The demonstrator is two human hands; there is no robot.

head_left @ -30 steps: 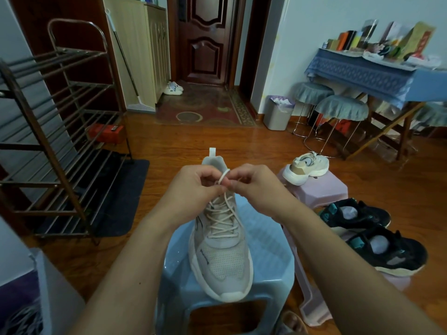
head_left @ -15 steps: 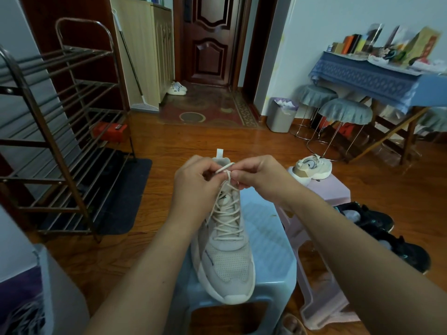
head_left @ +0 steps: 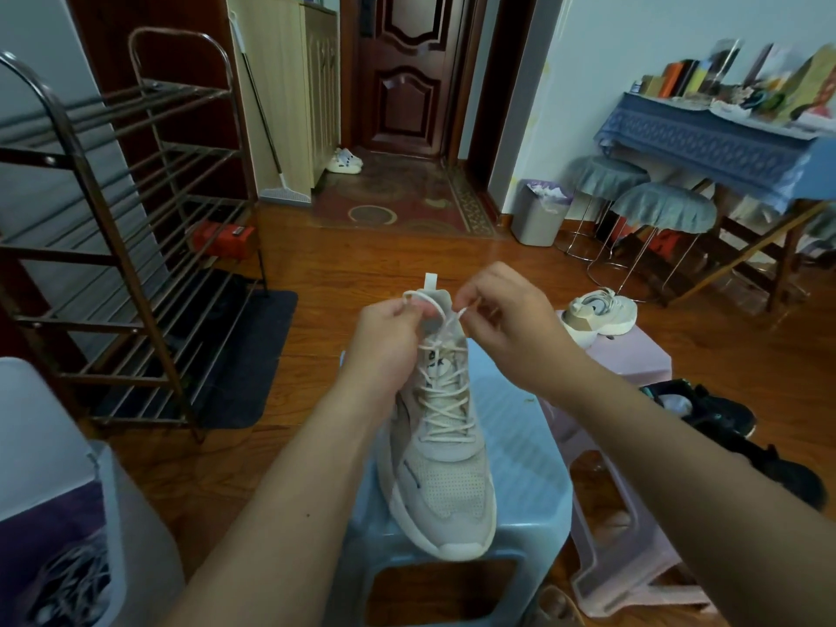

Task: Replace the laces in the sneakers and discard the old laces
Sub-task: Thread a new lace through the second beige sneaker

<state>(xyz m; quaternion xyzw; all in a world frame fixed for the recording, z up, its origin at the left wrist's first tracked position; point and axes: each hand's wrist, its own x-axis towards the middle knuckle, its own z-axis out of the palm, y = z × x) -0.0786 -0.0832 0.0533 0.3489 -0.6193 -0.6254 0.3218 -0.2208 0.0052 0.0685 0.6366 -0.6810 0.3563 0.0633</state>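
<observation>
A beige sneaker (head_left: 441, 486) stands toe toward me on a light blue plastic stool (head_left: 529, 445). Its cream lace (head_left: 445, 400) criss-crosses up the tongue. At the shoe's collar my left hand (head_left: 384, 337) pinches a loop of the lace, and my right hand (head_left: 502, 319) pinches the other lace strand just to the right. The hands are a little apart with lace stretched between them. The matching sneaker (head_left: 599, 312) lies on a pink stool (head_left: 633, 359) to the right.
A bin (head_left: 59, 527) at the lower left holds tangled laces. A metal shoe rack (head_left: 113, 246) stands left. Black sneakers (head_left: 719, 414) lie on the floor at right. A grey waste bin (head_left: 540, 214), covered stools and a blue-clothed table stand at the back right.
My hands have drawn slightly apart at the shoe's collar, pulling the lace loop out between them. The view has shifted a little; the sneaker stays on the blue stool.
</observation>
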